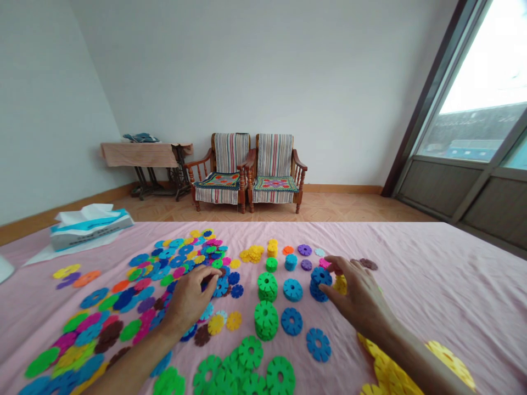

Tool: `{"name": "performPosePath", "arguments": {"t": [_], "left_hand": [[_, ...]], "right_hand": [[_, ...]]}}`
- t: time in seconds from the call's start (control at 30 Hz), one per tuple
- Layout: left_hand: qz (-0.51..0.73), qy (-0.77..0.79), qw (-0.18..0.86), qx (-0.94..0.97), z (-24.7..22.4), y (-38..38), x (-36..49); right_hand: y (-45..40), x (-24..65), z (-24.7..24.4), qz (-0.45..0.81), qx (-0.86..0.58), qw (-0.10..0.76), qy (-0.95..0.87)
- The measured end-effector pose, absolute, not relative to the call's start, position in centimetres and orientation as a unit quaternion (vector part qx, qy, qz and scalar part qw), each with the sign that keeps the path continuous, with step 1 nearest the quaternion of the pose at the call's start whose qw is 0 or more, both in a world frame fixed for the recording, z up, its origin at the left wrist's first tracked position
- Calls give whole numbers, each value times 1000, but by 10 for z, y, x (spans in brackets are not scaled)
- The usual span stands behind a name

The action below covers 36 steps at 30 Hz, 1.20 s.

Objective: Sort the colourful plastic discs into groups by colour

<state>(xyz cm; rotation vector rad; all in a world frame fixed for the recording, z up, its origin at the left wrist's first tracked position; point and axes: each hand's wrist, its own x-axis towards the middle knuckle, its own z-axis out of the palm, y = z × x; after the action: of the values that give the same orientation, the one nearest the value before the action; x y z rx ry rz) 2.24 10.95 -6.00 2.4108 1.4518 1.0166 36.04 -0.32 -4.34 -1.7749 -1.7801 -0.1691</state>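
My left hand (193,293) hovers over the right side of a spread of mixed-colour notched plastic discs (129,299). Its thumb and forefinger curl together near a dark brown disc; whatever they pinch is too small to make out. On the right, my right hand (356,288) has its thumb and fingers around a stack of blue notched discs (320,276). Left of that stack lie another blue disc pile (292,289) and a tall green stack (267,285). A second green stack (265,318) stands nearer me. Yellow discs (340,285) show partly behind my right hand.
Loose green discs (236,370) lie at the front, with large yellow discs (391,373) under my right forearm. Small yellow (272,248), orange (288,250) and purple (304,250) pieces sit farther back. A tissue box (93,227) stands on the pink cloth (432,274) at left.
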Motion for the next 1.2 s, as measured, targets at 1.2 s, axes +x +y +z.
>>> {"name": "performPosePath", "arguments": {"t": [1.2], "left_hand": [[337,480,72,807,-59,109,23]], "right_hand": [[-36,346,20,-90,-644,416,-635]]}}
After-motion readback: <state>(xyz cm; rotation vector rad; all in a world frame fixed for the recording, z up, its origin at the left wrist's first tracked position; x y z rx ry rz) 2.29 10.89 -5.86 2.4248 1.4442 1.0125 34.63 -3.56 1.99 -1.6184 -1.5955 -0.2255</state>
